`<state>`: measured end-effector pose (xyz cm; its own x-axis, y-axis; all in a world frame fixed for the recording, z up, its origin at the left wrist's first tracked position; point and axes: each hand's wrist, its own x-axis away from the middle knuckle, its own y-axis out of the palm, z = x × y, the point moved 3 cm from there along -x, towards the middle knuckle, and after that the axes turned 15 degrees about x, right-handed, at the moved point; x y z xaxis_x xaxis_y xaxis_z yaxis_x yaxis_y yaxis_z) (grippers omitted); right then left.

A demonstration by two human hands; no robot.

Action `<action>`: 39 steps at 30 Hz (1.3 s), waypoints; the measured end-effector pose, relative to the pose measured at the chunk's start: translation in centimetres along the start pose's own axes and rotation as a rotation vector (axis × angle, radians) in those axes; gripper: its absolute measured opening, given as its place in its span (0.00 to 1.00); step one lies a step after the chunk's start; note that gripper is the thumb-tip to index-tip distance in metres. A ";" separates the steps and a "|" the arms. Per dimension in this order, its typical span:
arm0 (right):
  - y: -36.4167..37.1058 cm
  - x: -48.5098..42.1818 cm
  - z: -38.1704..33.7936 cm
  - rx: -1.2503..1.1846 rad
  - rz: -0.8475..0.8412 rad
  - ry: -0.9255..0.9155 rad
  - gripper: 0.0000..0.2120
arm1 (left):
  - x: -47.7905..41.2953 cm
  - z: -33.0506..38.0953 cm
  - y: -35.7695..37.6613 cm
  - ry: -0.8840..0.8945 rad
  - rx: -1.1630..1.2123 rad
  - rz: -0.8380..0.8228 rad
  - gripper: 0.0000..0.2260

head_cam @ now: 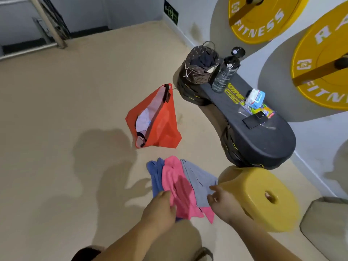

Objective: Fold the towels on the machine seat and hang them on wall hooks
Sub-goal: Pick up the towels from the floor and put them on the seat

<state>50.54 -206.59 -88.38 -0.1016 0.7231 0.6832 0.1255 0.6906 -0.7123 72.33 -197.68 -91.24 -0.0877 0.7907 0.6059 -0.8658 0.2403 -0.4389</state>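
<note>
Three towels lie side by side on the beige floor: a blue towel [155,176] at the left, a pink towel [178,187] in the middle and a grey towel [199,181] at the right. My left hand [160,210] grips the near edge of the pink towel. My right hand [219,199] hovers at the near right corner of the grey towel with its fingers loosely spread. The black machine seat [254,132] stands to the right against the wall.
A yellow stool [261,196] sits right of the towels. An orange bag [156,119] with cloth inside lies on the floor beyond them. The seat carries a wicker basket [201,66], a water bottle [225,74], wipes [256,98] and a phone [255,119]. Yellow weight plates [263,19] hang on the wall.
</note>
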 end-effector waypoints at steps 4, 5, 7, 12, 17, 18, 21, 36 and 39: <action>8.7 -12.7 2.8 0.043 -0.080 0.038 0.26 | -11.9 -8.4 6.5 -0.102 0.133 0.025 0.19; 10.6 -15.7 3.2 0.043 -0.101 0.036 0.27 | -14.8 -10.5 7.9 -0.131 0.160 0.050 0.22; 13.9 -21.2 3.9 0.071 -0.138 0.033 0.26 | -19.8 -14.2 10.0 -0.195 0.197 0.108 0.25; 19.2 -31.5 4.7 0.086 -0.081 0.048 0.17 | -27.7 -21.6 13.8 -0.294 0.312 0.307 0.24; 22.3 -35.3 7.1 0.038 -0.064 0.106 0.17 | -30.2 -25.1 17.2 -0.347 0.434 0.302 0.27; 22.9 -35.4 7.9 0.050 -0.094 0.131 0.27 | -30.1 -25.1 17.6 -0.349 0.467 0.280 0.27; 23.2 -35.1 8.7 -0.059 -0.098 0.157 0.35 | -29.6 -25.1 17.8 -0.335 0.482 0.262 0.27; 22.4 -31.4 -0.5 -0.810 -0.192 -0.042 0.29 | -30.2 -17.4 15.7 -0.230 0.894 0.302 0.11; 16.2 -28.8 -1.2 -0.892 -0.130 -0.091 0.24 | -28.3 -11.9 10.7 -0.083 0.803 0.275 0.07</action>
<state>56.67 -216.30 -119.38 -0.2409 0.6648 0.7071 0.8217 0.5274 -0.2159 71.44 -210.80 -120.96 -0.3545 0.7110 0.6073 -0.8924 -0.4512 0.0072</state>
